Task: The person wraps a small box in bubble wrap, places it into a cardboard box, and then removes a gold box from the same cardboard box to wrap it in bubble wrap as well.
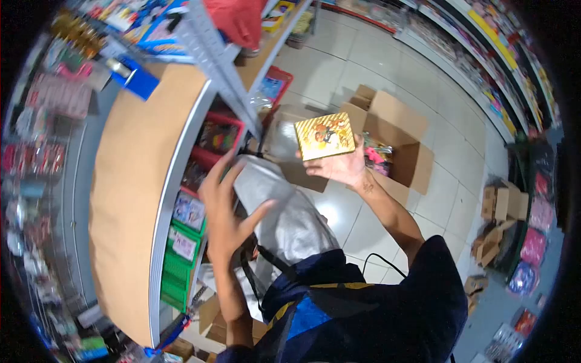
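Note:
A flat gold box with a shiny striped surface and a cartoon figure on it rests in my right hand, held up over the floor. The palm lies under the box and the thumb side is partly hidden behind it. My left hand is raised beside the shelf edge with its fingers spread and nothing in it. Below that hand, on the lower shelf, stand a red basket of small packs and a green basket whose near part shows bare plastic.
An open cardboard box with colourful goods stands on the tiled floor. The brown shelf board with a metal edge runs along my left. A perforated upright rises near it. More cartons sit at the right by stocked racks.

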The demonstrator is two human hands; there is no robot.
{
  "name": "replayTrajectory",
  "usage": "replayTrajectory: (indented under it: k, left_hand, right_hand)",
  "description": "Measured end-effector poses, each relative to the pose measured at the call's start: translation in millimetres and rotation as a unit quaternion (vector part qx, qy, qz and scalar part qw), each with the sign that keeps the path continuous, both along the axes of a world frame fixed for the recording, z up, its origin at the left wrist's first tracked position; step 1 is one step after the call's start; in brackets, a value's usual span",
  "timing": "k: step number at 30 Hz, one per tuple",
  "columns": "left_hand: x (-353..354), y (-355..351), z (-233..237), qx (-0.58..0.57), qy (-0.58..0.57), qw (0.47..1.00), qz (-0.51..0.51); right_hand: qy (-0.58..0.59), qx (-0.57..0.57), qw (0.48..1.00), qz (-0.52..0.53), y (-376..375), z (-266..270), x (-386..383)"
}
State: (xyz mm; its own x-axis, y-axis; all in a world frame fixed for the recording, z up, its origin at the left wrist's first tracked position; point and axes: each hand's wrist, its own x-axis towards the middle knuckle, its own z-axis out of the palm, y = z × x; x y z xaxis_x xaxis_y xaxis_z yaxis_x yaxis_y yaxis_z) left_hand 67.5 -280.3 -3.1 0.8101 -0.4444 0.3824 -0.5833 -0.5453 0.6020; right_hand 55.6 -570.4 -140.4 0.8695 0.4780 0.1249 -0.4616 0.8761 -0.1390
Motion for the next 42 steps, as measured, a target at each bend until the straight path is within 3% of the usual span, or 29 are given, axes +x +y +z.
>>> replayTrajectory:
  k: [3, 4, 6, 10, 11, 13, 14, 17, 18, 21, 25, 28, 32, 37, 40, 42]
  left_hand:
    - [19.0, -12.4, 1.5, -0.028, 0.021, 0.996, -0.084]
    - [21.4, -9.2, -0.6, 0.006, 0.012, 0.996, -0.093]
    - [18.4, -1.5, -4.1, -0.067, 0.036, 0.994, -0.075]
    - [5.3, 29.7, -9.3, -0.130, 0.040, 0.990, -0.028]
    - [0.9, 35.7, -11.3, -0.153, 0.052, 0.987, -0.010]
    - [-7.0, 46.5, -14.4, -0.199, 0.075, 0.977, 0.028]
    - [-9.6, 52.6, -16.2, -0.199, 0.071, 0.977, 0.038]
    - [-16.5, 62.1, -23.5, -0.260, 0.092, 0.961, 0.039]
    - [-18.6, 64.5, -23.7, -0.269, 0.095, 0.958, 0.032]
    - [-21.8, 69.5, -24.5, -0.282, 0.097, 0.954, 0.007]
    - [-19.7, 77.6, -23.2, -0.251, 0.077, 0.965, -0.017]
    - [-20.4, 80.7, -29.0, -0.268, 0.082, 0.960, -0.015]
    - [-26.5, 76.3, -34.4, -0.360, 0.117, 0.925, -0.027]
    - [-28.2, 82.0, -40.9, -0.370, 0.100, 0.922, -0.049]
    - [-31.5, 84.0, -41.0, -0.386, 0.118, 0.914, -0.040]
    - [-32.8, 84.7, -39.9, -0.379, 0.131, 0.916, -0.025]
  right_hand:
    - [-0.004, -0.063, 0.996, 0.059, 50.4, 32.9, 1.5]
    - [0.004, -0.039, 0.998, 0.054, 66.9, 37.5, -1.9]
    - [0.015, 0.007, 0.999, 0.037, 93.2, 47.6, -4.6]
    - [-0.038, -0.128, 0.982, 0.131, 111.1, 77.0, -3.4]
    - [-0.036, -0.203, 0.973, 0.105, 115.1, 81.7, -3.4]
    - [-0.036, -0.349, 0.935, 0.049, 123.4, 89.7, -3.4]
    - [-0.013, -0.350, 0.935, -0.051, 128.8, 82.1, -4.9]
    - [-0.206, -0.389, 0.882, -0.168, 129.7, 100.8, -2.5]
    - [-0.226, -0.407, 0.866, -0.180, 130.1, 108.2, -1.8]
    - [-0.301, -0.573, 0.751, -0.131, 122.8, 117.9, 4.2]
    - [-0.391, -0.606, 0.658, -0.216, 123.7, 130.3, 0.6]
    - [-0.460, -0.568, 0.638, -0.243, 124.0, 118.9, 5.3]
    - [-0.465, -0.555, 0.638, -0.261, 130.2, 116.4, 3.8]
    - [-0.505, -0.533, 0.620, -0.277, 134.3, 113.7, 4.7]
    - [-0.449, -0.551, 0.652, -0.264, 140.3, 120.5, -0.7]
    - [-0.461, -0.564, 0.640, -0.244, 138.9, 119.1, 2.2]
